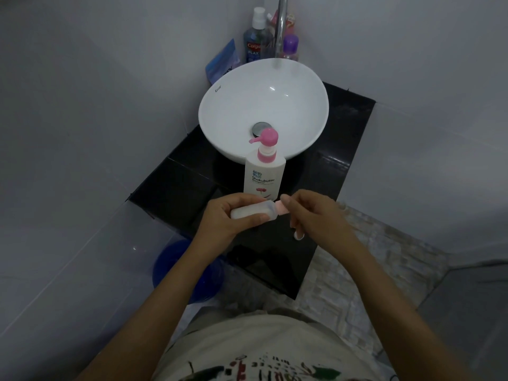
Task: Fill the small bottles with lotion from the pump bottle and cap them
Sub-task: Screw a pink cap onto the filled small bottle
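- Two hands meet on one small bottle (248, 211), held sideways above the black counter (341, 149); its long axis runs nine to three o'clock.
- The left hand (228, 215) is wrapped around the body; the right hand (310, 213) pinches the pink cap (280, 206) at the three o'clock end.
- The pump bottle (263, 171) stands at twelve o'clock, just beyond the hands, spout pointing to nine.
- Whether the cap is going on or off cannot be told.

Bare forearms; an off-white shirt (255, 350) printed with black, red and green marks.
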`<state>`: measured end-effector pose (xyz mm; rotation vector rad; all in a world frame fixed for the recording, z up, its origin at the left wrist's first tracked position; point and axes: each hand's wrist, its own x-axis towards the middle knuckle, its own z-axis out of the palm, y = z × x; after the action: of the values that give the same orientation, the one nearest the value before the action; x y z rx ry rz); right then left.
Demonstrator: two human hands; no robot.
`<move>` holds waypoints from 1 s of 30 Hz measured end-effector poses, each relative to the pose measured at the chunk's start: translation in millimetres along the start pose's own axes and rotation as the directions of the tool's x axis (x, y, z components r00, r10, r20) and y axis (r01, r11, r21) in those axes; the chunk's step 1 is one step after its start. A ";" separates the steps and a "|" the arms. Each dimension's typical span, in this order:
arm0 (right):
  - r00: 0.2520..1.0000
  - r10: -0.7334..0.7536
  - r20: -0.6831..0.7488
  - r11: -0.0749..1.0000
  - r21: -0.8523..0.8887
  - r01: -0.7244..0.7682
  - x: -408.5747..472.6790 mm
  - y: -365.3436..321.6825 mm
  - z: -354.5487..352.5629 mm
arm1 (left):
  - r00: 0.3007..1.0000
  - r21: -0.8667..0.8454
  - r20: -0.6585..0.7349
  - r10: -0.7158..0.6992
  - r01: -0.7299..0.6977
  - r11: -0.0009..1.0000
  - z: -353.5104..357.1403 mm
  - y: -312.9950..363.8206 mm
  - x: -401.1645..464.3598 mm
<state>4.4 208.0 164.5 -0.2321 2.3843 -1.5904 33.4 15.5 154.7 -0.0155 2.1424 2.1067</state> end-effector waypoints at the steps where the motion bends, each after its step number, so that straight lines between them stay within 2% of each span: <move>1: 1.000 -0.004 0.004 0.999 0.031 0.003 -0.5 -1.3 -0.2 | 1.000 -0.001 -0.005 -0.001 0.001 1.000 0.5 0.3 -0.1; 3: 0.997 -0.045 0.061 0.995 0.095 0.039 -1.4 -2.8 -4.5 | 1.000 -0.012 -0.013 -0.007 0.007 1.000 0.2 0.6 -0.4; 5: 0.993 -0.066 0.095 0.995 0.085 0.058 -1.8 -1.9 -6.6 | 1.000 -0.020 -0.009 -0.007 0.007 1.000 -1.0 0.3 -0.9; 10: 0.999 0.051 0.008 0.998 0.038 -0.052 -1.3 -1.8 3.9 | 1.000 -0.015 -0.005 -0.005 0.005 1.000 -1.8 -1.1 -2.5; 13: 0.998 -0.002 0.061 0.991 0.132 -0.006 -3.6 -3.9 1.4 | 1.000 -0.030 -0.005 -0.011 0.010 0.999 -3.4 -1.4 -3.1; 15: 0.995 -0.039 0.089 0.992 0.125 0.028 -4.6 -4.5 -0.6 | 1.000 -0.035 0.003 -0.012 0.012 0.999 -4.3 -1.0 -3.2; 19: 0.998 0.060 0.006 0.995 0.079 -0.060 -2.6 -5.9 4.8 | 1.000 -0.034 0.009 0.004 -0.004 0.999 -2.3 0.9 -3.6; 21: 0.999 0.045 0.007 0.992 0.122 -0.045 -3.5 -6.1 4.6 | 1.000 -0.031 0.001 0.004 -0.004 1.000 -1.7 0.3 -3.6; 24: 0.996 -0.045 0.082 0.989 0.147 0.033 -7.0 -6.1 0.1 | 1.000 -0.028 -0.009 -0.012 0.012 1.000 -3.3 -1.4 -3.4; 30: 0.999 0.018 0.032 0.996 0.085 -0.021 -6.0 -3.7 3.1 | 1.000 -0.028 -0.005 -0.026 0.026 0.999 -1.9 -3.7 -4.3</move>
<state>11.0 205.6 167.6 -0.2145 2.2823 -1.6625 37.9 13.1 151.5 -0.0516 2.1037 2.1249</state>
